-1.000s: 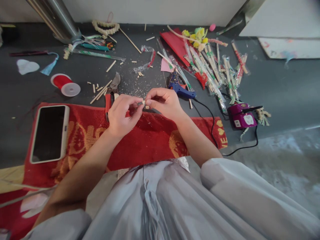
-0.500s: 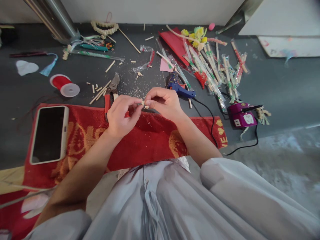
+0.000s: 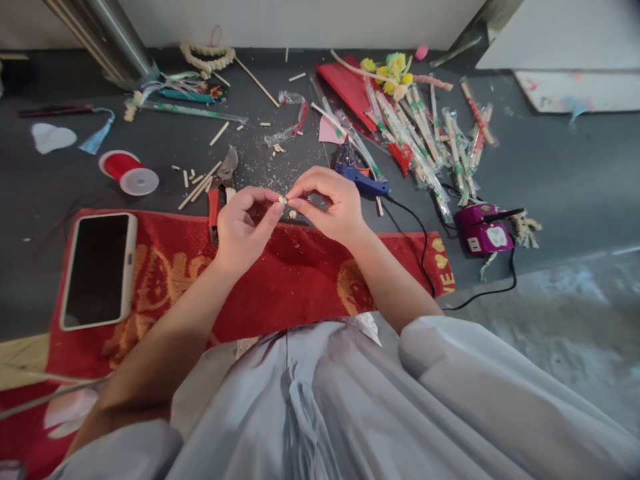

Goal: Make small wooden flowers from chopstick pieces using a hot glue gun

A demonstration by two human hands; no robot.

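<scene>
Between the fingertips of my left hand (image 3: pixel 249 220) and my right hand (image 3: pixel 327 203) is a small pale wooden piece (image 3: pixel 283 200); both hands pinch at it, thumb against finger. Its exact shape is too small to make out. Just below it, another little pale piece (image 3: pixel 293 215) lies at the far edge of the red towel (image 3: pixel 295 287). Pruning shears (image 3: pixel 227 167) with red handles rest left of my left hand, beside cut wooden sticks (image 3: pixel 197 190). Beyond my right hand lies a blue glue gun (image 3: pixel 363 180).
On the towel's left end lies a phone (image 3: pixel 99 270), with a spool of red ribbon (image 3: pixel 129 172) behind it. Wrapped chopsticks (image 3: pixel 415 147) are heaped at the back right. A purple power socket (image 3: pixel 483 230) and its cord sit at the right. Crumbs speckle the dark tabletop (image 3: pixel 550 173).
Both hands have risen slightly away from me, with the small piece still between the fingertips. My left thumb and finger have shifted their pinch. The small piece below shows more fully now.
</scene>
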